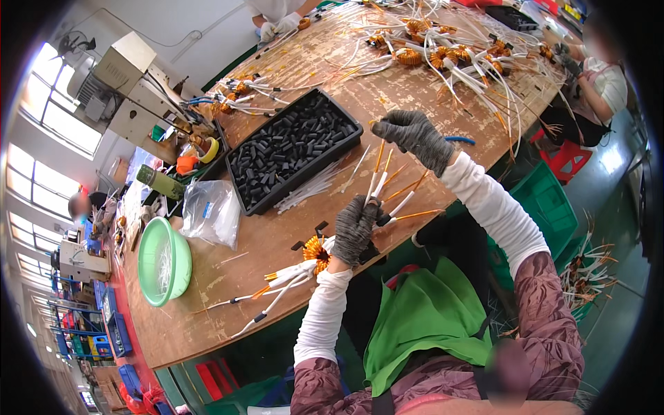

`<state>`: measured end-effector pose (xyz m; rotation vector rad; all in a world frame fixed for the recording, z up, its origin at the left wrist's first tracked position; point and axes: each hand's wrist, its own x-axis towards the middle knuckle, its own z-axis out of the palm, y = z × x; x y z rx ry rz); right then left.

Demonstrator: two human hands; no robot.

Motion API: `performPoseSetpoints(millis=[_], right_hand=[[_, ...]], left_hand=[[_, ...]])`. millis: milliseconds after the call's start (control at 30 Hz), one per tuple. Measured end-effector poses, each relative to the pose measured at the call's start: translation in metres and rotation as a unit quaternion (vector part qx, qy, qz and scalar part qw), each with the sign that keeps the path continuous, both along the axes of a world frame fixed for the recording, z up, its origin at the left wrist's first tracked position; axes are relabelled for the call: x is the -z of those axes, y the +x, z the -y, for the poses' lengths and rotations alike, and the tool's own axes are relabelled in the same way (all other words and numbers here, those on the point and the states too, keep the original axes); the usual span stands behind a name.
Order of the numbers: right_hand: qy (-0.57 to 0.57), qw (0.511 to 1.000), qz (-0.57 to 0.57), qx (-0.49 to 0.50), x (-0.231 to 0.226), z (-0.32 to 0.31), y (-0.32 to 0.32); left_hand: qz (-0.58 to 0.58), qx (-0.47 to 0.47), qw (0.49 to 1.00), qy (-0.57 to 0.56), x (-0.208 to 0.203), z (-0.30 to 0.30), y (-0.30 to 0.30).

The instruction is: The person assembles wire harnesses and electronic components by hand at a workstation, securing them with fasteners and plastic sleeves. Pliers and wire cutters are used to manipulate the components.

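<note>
We worked at a worn brown counter [214,283], a black tray [294,149] lying left of our hands. Near us lay a copper coil [316,253], just left of our left hand [355,230], which closed around white-sleeved wires [375,184]; our right hand [415,138] pinched narrowly at one orange wire's [379,156] far end.

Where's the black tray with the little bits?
In the head view, the black tray lies on the table left of centre, between the clear plastic bag and the right hand.
</note>
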<state>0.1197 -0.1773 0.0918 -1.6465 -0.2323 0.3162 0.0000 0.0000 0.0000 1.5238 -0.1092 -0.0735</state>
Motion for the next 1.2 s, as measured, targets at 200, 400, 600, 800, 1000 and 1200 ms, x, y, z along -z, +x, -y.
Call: performPoseSetpoints(millis=[200, 400, 600, 800, 1000, 1200], right_hand=[[-0.001, 1.0, 0.01, -0.02, 0.003, -0.002, -0.004], [0.031, 0.985, -0.013, -0.167, 0.005, 0.001, -0.014], [0.079, 0.975, 0.013, -0.205, 0.009, 0.005, -0.006], [0.077, 0.975, -0.014, -0.209, 0.019, -0.001, -0.016], [0.046, 0.968, -0.055, -0.242, 0.02, -0.001, -0.016], [0.108, 0.966, -0.071, -0.223, 0.009, -0.01, -0.016]], left_hand=[[0.023, 0.002, 1.0, 0.004, 0.005, -0.002, -0.001], [0.013, -0.009, 1.0, -0.01, 0.006, -0.002, 0.001], [0.003, 0.001, 0.999, -0.034, 0.0, 0.0, 0.004], [0.042, -0.012, 0.998, -0.046, 0.007, 0.0, 0.001], [0.045, -0.011, 0.999, -0.015, -0.001, -0.002, -0.003], [0.032, 0.011, 0.998, -0.057, 0.001, -0.005, -0.002]])
